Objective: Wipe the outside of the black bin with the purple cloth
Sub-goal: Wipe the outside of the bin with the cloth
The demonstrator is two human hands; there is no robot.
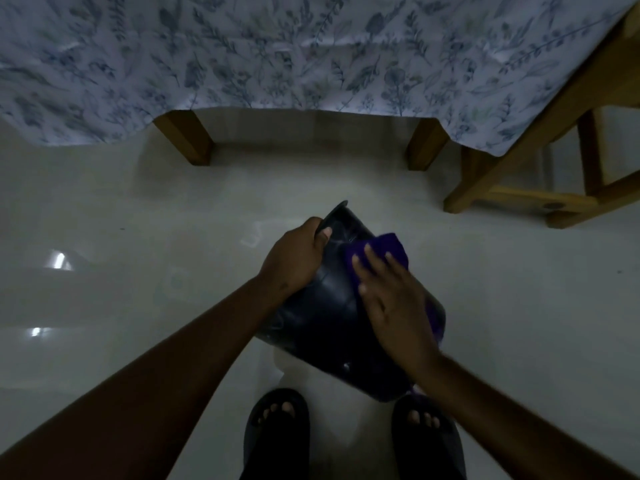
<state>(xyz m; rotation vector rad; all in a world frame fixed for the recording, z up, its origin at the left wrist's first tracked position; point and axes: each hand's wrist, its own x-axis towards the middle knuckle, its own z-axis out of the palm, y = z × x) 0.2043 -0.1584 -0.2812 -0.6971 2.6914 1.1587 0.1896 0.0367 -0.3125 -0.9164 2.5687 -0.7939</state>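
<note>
Grip: left hand (294,258) clamped on the rim at eleven o'clock, tilting the glossy black plastic bin (325,317) above pale floor; right hand (394,296) flat, pressing the purple cloth (384,249) against its upturned side.

We stand on a pale, glossy tiled floor (121,209) in dark slippers (277,431). Two wooden table legs (187,136) rest on it ahead of us, and a wooden chair frame (512,192) stands on it to the right.
</note>
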